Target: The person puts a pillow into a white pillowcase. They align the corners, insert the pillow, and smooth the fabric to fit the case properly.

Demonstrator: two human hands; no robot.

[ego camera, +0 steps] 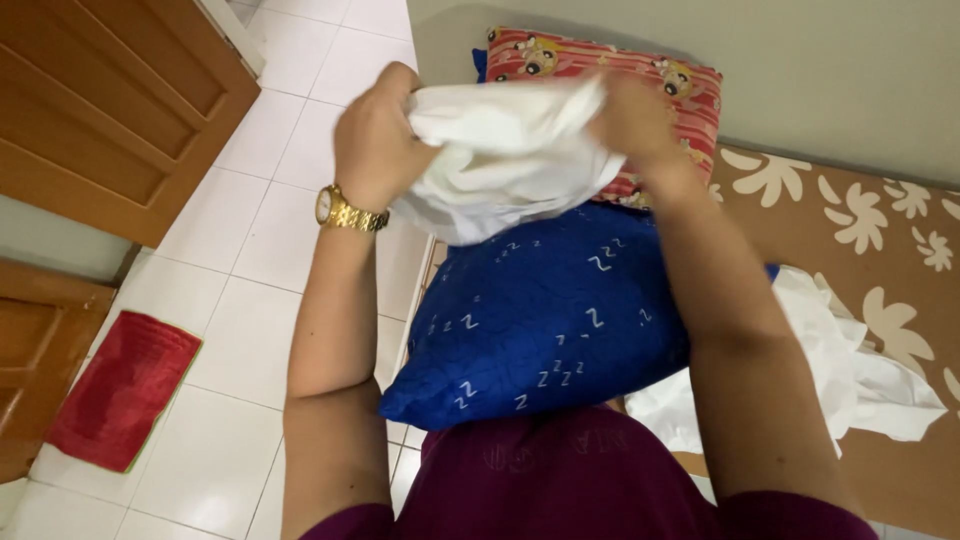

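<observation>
Both hands clench a bunched white cloth point(510, 150) at twelve o'clock: the left hand point(375, 140), a gold watch point(345, 211) on its wrist, grips its left end, the right hand point(630, 120) its right end. Below, a blue pillow point(545, 315) presses against the person's chest. More white fabric point(850, 370) lies at four o'clock on the brown flowered bed point(900, 230).

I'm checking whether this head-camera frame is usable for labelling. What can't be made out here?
- Fingertips of the left hand and right hand: buried in the bunched white cloth.
- Top edge of the blue pillow: covered by that cloth; its lower edge is pressed against the person's maroon shirt.
- Red patterned pillow: mostly behind cloth and hands.
- Second white cloth: partly behind the right forearm.
</observation>
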